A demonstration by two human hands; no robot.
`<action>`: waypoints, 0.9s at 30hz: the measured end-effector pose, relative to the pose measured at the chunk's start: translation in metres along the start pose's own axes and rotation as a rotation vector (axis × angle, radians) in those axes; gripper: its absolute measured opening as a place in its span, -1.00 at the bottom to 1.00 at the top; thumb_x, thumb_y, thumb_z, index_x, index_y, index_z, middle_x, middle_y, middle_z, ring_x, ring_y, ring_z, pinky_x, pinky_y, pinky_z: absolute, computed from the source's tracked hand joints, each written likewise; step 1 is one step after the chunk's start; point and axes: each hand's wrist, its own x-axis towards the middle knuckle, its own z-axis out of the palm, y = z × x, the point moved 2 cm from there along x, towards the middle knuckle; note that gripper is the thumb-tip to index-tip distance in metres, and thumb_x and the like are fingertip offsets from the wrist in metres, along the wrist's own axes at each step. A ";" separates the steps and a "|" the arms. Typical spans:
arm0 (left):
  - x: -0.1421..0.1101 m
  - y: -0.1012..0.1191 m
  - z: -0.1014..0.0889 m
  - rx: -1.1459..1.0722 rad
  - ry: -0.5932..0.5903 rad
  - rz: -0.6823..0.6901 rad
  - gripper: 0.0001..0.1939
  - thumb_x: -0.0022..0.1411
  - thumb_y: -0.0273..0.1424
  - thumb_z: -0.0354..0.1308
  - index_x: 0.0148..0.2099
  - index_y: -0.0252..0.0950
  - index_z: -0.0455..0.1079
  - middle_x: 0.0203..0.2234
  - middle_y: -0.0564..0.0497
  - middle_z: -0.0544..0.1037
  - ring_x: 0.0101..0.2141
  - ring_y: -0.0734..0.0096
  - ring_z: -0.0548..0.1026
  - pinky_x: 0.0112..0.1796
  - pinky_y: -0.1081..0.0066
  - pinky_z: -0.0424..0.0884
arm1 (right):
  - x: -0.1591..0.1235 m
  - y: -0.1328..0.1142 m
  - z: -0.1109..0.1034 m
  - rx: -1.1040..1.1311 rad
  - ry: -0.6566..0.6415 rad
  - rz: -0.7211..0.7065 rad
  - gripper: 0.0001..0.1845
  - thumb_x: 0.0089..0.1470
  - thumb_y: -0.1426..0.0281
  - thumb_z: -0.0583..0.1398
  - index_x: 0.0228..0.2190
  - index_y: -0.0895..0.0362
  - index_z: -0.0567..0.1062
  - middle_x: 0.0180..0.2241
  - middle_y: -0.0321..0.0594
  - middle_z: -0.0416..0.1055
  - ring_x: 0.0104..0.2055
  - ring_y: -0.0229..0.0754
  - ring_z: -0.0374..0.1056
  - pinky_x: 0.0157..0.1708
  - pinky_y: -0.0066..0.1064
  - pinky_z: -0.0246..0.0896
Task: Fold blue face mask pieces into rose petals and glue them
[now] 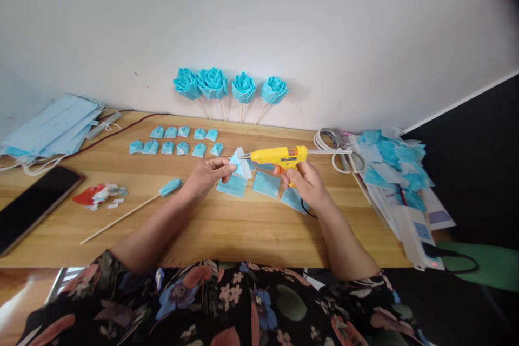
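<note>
Between the fingertips of my left hand is a folded piece of blue and white mask fabric. My right hand grips a yellow glue gun by its handle, with a clear glue stick jutting from its back. The gun's metal nozzle points left and meets the folded piece; whether glue is coming out is too small to tell. Below both hands lie several flat blue fabric squares. To the left, a wooden stick carries a small blue rolled bud.
Folded blue petals sit in two rows. Blue fabric flowers on sticks lean against the wall. Masks, a phone and scraps are on the left; tape rolls, fabric pieces and a power strip on the right.
</note>
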 end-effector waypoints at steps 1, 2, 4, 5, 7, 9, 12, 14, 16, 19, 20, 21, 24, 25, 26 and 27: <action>0.000 0.000 0.000 -0.002 0.000 -0.001 -0.59 0.05 -0.11 0.34 -0.59 -0.30 0.37 -0.68 0.09 0.39 -0.58 0.55 0.26 -0.47 0.47 0.19 | 0.000 0.000 0.000 -0.006 -0.002 0.003 -0.76 0.29 0.17 0.12 -0.13 0.05 0.41 -0.22 -0.23 0.51 -0.46 -0.31 0.28 -0.44 -0.40 0.29; 0.000 0.001 0.000 -0.003 0.001 -0.001 -0.59 0.05 -0.11 0.34 -0.59 -0.30 0.37 -0.68 0.09 0.39 -0.58 0.55 0.26 -0.47 0.47 0.19 | -0.001 0.000 0.000 -0.012 -0.007 0.006 -0.75 0.29 0.16 0.12 -0.13 0.05 0.41 -0.22 -0.23 0.51 -0.46 -0.31 0.28 -0.44 -0.40 0.29; -0.001 0.001 0.001 -0.004 0.001 -0.001 -0.60 0.04 -0.11 0.35 -0.59 -0.30 0.38 -0.68 0.09 0.39 -0.58 0.56 0.27 -0.47 0.47 0.19 | -0.001 0.000 0.000 -0.026 -0.013 0.013 -0.74 0.29 0.15 0.12 -0.13 0.05 0.42 -0.22 -0.21 0.51 -0.45 -0.30 0.28 -0.44 -0.39 0.28; -0.001 0.001 0.001 -0.006 0.000 -0.001 -0.60 0.03 -0.12 0.35 -0.59 -0.30 0.38 -0.68 0.09 0.40 -0.58 0.56 0.26 -0.47 0.47 0.19 | -0.002 0.000 0.000 -0.037 -0.013 0.018 -0.73 0.29 0.14 0.12 -0.13 0.05 0.42 -0.22 -0.21 0.51 -0.45 -0.30 0.28 -0.44 -0.39 0.28; 0.000 0.001 0.001 -0.013 -0.001 -0.004 -0.60 0.01 -0.12 0.37 -0.59 -0.30 0.38 -0.68 0.10 0.40 -0.58 0.56 0.26 -0.47 0.48 0.19 | -0.002 0.000 0.000 -0.057 -0.005 0.027 -0.70 0.28 0.13 0.12 -0.11 0.05 0.43 -0.22 -0.20 0.52 -0.46 -0.30 0.29 -0.44 -0.39 0.28; 0.000 0.001 0.001 -0.018 0.000 -0.008 -0.61 -0.01 -0.14 0.38 -0.59 -0.30 0.38 -0.68 0.10 0.40 -0.58 0.56 0.26 -0.46 0.48 0.19 | -0.002 -0.001 -0.001 -0.070 0.003 0.030 -0.69 0.27 0.12 0.13 -0.10 0.06 0.42 -0.23 -0.20 0.52 -0.47 -0.30 0.29 -0.45 -0.39 0.28; -0.001 0.002 0.001 -0.019 0.002 -0.013 -0.62 -0.01 -0.15 0.39 -0.59 -0.30 0.38 -0.68 0.10 0.40 -0.58 0.56 0.27 -0.46 0.48 0.19 | -0.002 -0.003 -0.001 -0.098 0.007 0.040 -0.68 0.26 0.10 0.14 -0.13 0.07 0.43 -0.25 -0.20 0.52 -0.49 -0.31 0.29 -0.46 -0.39 0.28; -0.001 0.002 0.001 -0.017 -0.001 -0.012 -0.62 -0.01 -0.14 0.38 -0.60 -0.30 0.38 -0.69 0.10 0.39 -0.58 0.56 0.27 -0.46 0.47 0.19 | -0.002 -0.004 -0.002 -0.117 0.010 0.049 -0.68 0.25 0.10 0.14 -0.15 0.08 0.43 -0.26 -0.21 0.53 -0.50 -0.31 0.30 -0.47 -0.40 0.28; -0.001 0.001 0.001 -0.009 -0.004 -0.008 -0.62 -0.01 -0.14 0.38 -0.60 -0.30 0.38 -0.68 0.10 0.39 -0.58 0.55 0.27 -0.46 0.47 0.19 | -0.001 -0.006 -0.002 -0.127 0.014 0.050 -0.68 0.25 0.09 0.14 -0.16 0.08 0.43 -0.27 -0.21 0.53 -0.49 -0.30 0.30 -0.48 -0.41 0.28; -0.001 0.001 0.001 0.005 -0.007 -0.009 -0.62 -0.01 -0.14 0.37 -0.60 -0.30 0.38 -0.68 0.10 0.39 -0.58 0.55 0.26 -0.47 0.47 0.19 | -0.001 -0.008 -0.001 -0.137 0.023 0.042 -0.69 0.25 0.09 0.14 -0.20 0.08 0.43 -0.29 -0.21 0.54 -0.49 -0.30 0.31 -0.48 -0.41 0.28; -0.001 0.002 0.001 0.009 -0.008 -0.009 -0.62 0.00 -0.14 0.37 -0.60 -0.30 0.38 -0.68 0.10 0.39 -0.58 0.55 0.26 -0.47 0.47 0.19 | -0.001 -0.008 -0.001 -0.143 0.024 0.043 -0.69 0.25 0.09 0.14 -0.22 0.09 0.43 -0.29 -0.21 0.54 -0.49 -0.30 0.31 -0.48 -0.41 0.27; -0.001 0.002 0.001 0.011 -0.010 -0.009 -0.62 0.00 -0.14 0.37 -0.60 -0.29 0.37 -0.68 0.10 0.39 -0.58 0.55 0.26 -0.47 0.47 0.19 | -0.001 -0.009 -0.001 -0.154 0.024 0.045 -0.69 0.25 0.09 0.14 -0.23 0.09 0.43 -0.29 -0.22 0.54 -0.50 -0.31 0.31 -0.48 -0.41 0.28; -0.001 0.002 0.002 0.011 -0.015 -0.005 -0.62 0.01 -0.14 0.36 -0.59 -0.29 0.37 -0.68 0.09 0.39 -0.57 0.54 0.26 -0.47 0.46 0.19 | -0.001 -0.009 -0.001 -0.188 0.024 0.054 -0.69 0.25 0.10 0.14 -0.25 0.09 0.43 -0.31 -0.22 0.55 -0.52 -0.31 0.31 -0.47 -0.39 0.27; -0.001 0.002 0.002 0.012 -0.017 -0.005 -0.62 0.01 -0.14 0.36 -0.59 -0.29 0.37 -0.68 0.09 0.39 -0.57 0.54 0.26 -0.47 0.46 0.19 | -0.001 -0.009 -0.001 -0.192 0.031 0.050 -0.69 0.24 0.10 0.14 -0.25 0.08 0.43 -0.31 -0.22 0.55 -0.52 -0.30 0.31 -0.47 -0.39 0.27; -0.001 0.002 0.002 0.014 -0.018 -0.004 -0.62 0.02 -0.14 0.35 -0.59 -0.29 0.37 -0.68 0.09 0.38 -0.58 0.54 0.26 -0.47 0.46 0.19 | -0.002 -0.010 -0.001 -0.194 0.036 0.046 -0.70 0.24 0.10 0.14 -0.25 0.08 0.43 -0.31 -0.22 0.55 -0.52 -0.30 0.31 -0.47 -0.39 0.27; -0.002 0.002 0.002 0.018 -0.022 -0.003 -0.62 0.03 -0.14 0.34 -0.59 -0.29 0.37 -0.68 0.09 0.38 -0.58 0.54 0.26 -0.47 0.46 0.19 | -0.002 -0.010 -0.001 -0.195 0.041 0.042 -0.70 0.24 0.10 0.14 -0.25 0.08 0.43 -0.31 -0.22 0.55 -0.51 -0.30 0.31 -0.48 -0.38 0.27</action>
